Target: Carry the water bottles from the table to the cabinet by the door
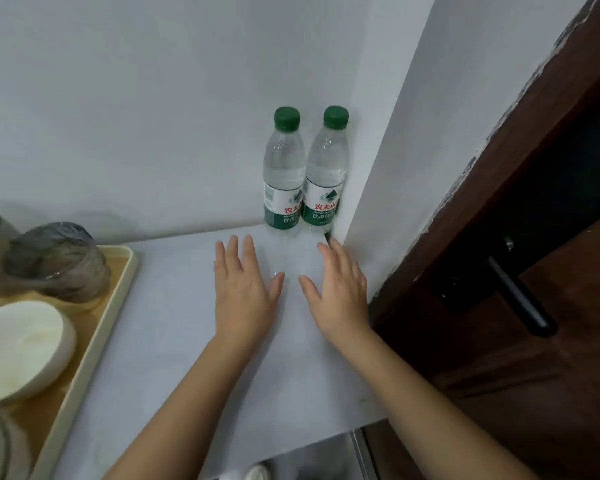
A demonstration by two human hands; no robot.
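Observation:
Two clear water bottles with green caps and green-white labels stand upright side by side on the white cabinet top (174,341), in the back corner against the wall: the left bottle (284,171) and the right bottle (326,171), touching each other. My left hand (245,292) hovers flat, fingers apart, just in front of the left bottle. My right hand (340,292) is likewise spread in front of the right bottle. Neither hand touches a bottle or holds anything.
A beige tray (97,327) at the left holds upturned grey glasses (58,261) and a white bowl (21,351). A dark wooden door (534,341) with a black handle (520,296) stands at the right, beside the white wall corner (388,168).

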